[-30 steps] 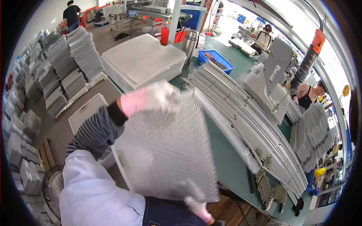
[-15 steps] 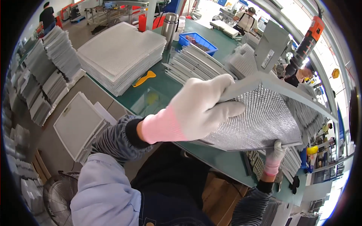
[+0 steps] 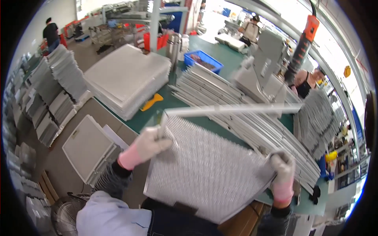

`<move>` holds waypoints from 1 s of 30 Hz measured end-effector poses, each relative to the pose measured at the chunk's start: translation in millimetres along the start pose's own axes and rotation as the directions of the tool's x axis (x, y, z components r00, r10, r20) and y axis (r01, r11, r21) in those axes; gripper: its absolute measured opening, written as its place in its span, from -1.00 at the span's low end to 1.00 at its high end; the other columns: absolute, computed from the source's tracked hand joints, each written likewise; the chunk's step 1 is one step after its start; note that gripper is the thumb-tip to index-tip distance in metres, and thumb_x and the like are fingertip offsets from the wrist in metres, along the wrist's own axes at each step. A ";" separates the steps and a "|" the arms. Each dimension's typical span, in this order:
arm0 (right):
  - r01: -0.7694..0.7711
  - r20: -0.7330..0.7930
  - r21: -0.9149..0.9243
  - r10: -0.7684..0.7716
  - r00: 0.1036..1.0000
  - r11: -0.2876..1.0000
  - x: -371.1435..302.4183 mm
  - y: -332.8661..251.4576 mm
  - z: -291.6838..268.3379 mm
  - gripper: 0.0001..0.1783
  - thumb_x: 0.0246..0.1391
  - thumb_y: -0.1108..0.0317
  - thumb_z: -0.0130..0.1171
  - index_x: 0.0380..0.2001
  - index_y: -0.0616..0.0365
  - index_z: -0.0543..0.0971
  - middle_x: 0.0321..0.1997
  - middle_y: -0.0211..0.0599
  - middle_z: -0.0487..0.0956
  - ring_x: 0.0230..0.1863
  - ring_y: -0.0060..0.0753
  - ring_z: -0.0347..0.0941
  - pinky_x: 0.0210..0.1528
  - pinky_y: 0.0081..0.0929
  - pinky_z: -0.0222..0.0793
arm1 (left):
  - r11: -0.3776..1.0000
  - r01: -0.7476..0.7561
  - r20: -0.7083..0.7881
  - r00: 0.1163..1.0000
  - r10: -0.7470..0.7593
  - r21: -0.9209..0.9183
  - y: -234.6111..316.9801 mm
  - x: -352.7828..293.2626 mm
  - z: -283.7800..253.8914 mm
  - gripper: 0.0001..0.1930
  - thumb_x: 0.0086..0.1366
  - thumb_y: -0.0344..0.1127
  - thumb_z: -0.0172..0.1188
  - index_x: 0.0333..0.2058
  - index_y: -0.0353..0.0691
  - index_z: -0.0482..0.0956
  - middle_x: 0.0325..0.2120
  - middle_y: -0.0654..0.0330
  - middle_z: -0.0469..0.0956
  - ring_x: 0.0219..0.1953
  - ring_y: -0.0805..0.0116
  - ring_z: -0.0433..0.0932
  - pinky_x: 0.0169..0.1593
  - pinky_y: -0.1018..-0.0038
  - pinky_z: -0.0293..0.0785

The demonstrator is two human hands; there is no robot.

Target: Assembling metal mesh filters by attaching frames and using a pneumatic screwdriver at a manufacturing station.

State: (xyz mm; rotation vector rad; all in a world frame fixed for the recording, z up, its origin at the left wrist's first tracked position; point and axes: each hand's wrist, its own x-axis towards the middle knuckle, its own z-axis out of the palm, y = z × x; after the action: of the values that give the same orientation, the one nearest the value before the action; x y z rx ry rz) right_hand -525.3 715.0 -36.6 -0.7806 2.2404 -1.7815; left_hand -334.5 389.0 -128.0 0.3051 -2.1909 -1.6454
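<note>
The white-and-pink-gloved left hand (image 3: 150, 146) and matching right hand (image 3: 282, 175) are gripping opposite sides of a silver rectangular mesh panel (image 3: 208, 169), now sitting further left, its broad face lying exposed for handling; beyond, a pale straight metal bar (image 3: 236, 110) is diverging from its far edge above the green bench (image 3: 149, 120).

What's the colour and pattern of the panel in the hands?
The panel is silvery grey with a fine mesh-like pattern, best seen in the head view.

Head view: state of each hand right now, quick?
Left hand: closed, holding the silvery mesh panel by its left side.
Right hand: closed, holding the panel's right side.
</note>
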 end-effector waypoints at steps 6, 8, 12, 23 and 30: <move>-0.129 -0.019 0.170 0.134 0.991 0.977 -30.0 51.8 -1.4 -0.91 0.07 0.51 0.09 -0.37 0.27 0.57 -0.50 -0.52 0.52 -0.45 -0.76 0.32 -0.36 -0.77 0.16 | 0.980 -0.150 0.177 0.976 0.125 0.133 64.0 23.6 -15.5 -0.52 0.10 -0.49 0.27 0.04 -0.36 0.46 -0.48 0.20 0.55 -0.42 0.52 0.50 -0.26 0.54 0.44; -0.080 0.083 0.233 0.062 0.995 0.969 -34.6 54.6 -3.9 -0.65 0.08 0.33 0.24 -0.10 0.28 0.50 -0.35 -0.32 0.56 -0.38 -0.61 0.45 -0.31 -0.70 0.30 | 0.915 -0.336 0.519 0.835 0.181 0.222 79.1 46.6 -37.3 -0.46 0.08 -0.43 0.30 0.10 -0.28 0.45 -0.43 0.16 0.59 -0.46 0.54 0.51 -0.28 0.57 0.46; -0.012 0.180 0.537 -0.101 0.978 0.843 -32.8 13.2 7.3 -0.05 -0.03 -0.02 0.35 0.27 0.21 0.12 -0.05 -0.03 0.49 -0.19 -0.21 0.57 -0.14 -0.40 0.52 | 0.837 -0.485 0.819 0.568 0.083 0.252 98.0 68.4 -42.9 -0.47 0.06 -0.35 0.33 0.06 -0.31 0.49 -0.30 0.00 0.63 -0.41 0.37 0.59 -0.28 0.49 0.52; 0.019 0.159 0.487 -0.110 0.981 0.873 -27.7 30.3 -9.3 -0.59 0.21 0.20 -0.03 -0.14 0.38 0.56 0.06 0.03 0.51 0.05 -0.25 0.47 0.16 -0.30 0.35 | 0.862 -0.442 0.912 0.408 -0.053 0.248 122.3 100.1 47.6 -0.35 0.06 -0.38 0.25 0.19 -0.28 0.34 -0.19 -0.02 0.61 -0.39 0.27 0.57 -0.19 0.45 0.49; 0.137 -0.114 0.729 -0.079 0.990 0.671 -26.4 57.6 8.1 -0.52 0.31 0.24 -0.15 0.16 0.37 0.29 0.03 -0.12 0.48 0.04 -0.30 0.43 0.18 -0.29 0.32 | 0.874 -0.463 0.912 0.406 0.060 0.149 125.3 94.9 113.3 -0.53 0.10 -0.39 0.30 0.03 -0.30 0.50 -0.29 0.03 0.61 -0.33 0.35 0.57 -0.17 0.48 0.48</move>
State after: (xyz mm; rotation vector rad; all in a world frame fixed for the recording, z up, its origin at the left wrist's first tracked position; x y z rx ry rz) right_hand -516.0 729.7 -98.1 -0.6626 1.2682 -2.5191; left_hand -461.6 486.8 -19.3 -1.0828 -3.0812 -1.2556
